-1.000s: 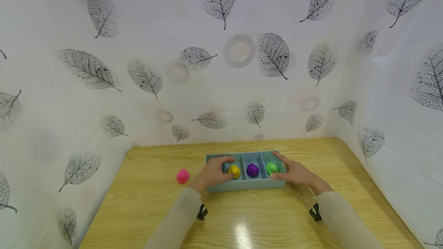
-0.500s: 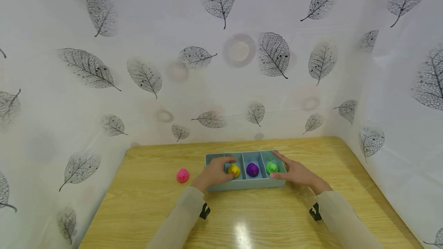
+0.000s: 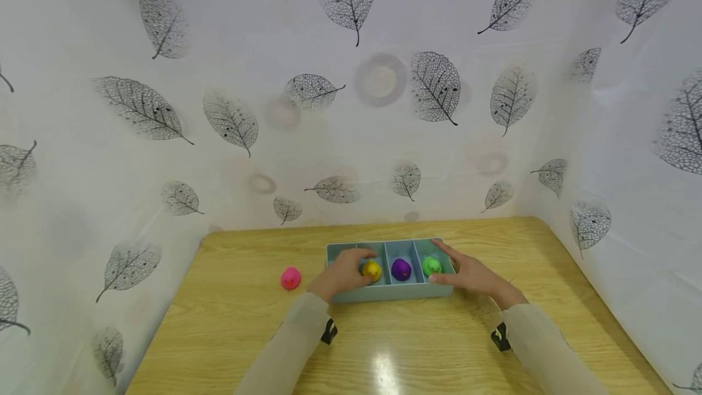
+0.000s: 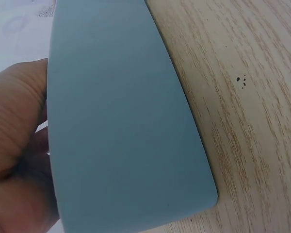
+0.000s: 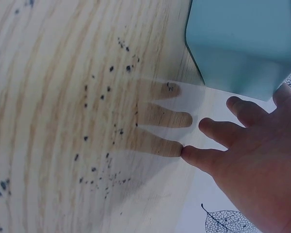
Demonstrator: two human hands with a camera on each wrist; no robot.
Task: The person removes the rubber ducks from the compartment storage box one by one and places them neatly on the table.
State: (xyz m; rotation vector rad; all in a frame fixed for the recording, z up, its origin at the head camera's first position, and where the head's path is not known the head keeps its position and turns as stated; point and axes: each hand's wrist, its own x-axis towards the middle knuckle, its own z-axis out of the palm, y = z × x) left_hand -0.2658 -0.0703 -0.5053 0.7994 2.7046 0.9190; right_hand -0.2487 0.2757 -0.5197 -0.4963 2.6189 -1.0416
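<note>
A pale blue-grey box (image 3: 392,292) with several compartments stands on the table. In the head view, a yellow rubber duck (image 3: 372,271) sits in one compartment, with my left hand (image 3: 344,272) curled around it. Thumb and index finger lie on the duck's near and far sides. To its right are a purple duck (image 3: 401,270) and a green duck (image 3: 432,266), each in its own compartment. My right hand (image 3: 474,274) holds the box's right end between thumb and index finger; its other fingers spread outside in the right wrist view. The left hand partly hides the leftmost compartment.
A pink rubber duck (image 3: 290,278) sits on the wooden table (image 3: 406,346), left of the box. White sheeting with a leaf print (image 3: 351,139) encloses the table's back and sides. Black bands (image 3: 329,331) show at both wrists.
My left hand and forearm have shifted slightly to the right at the yellow duck. The right hand, box and the ducks stay practically as they were.
</note>
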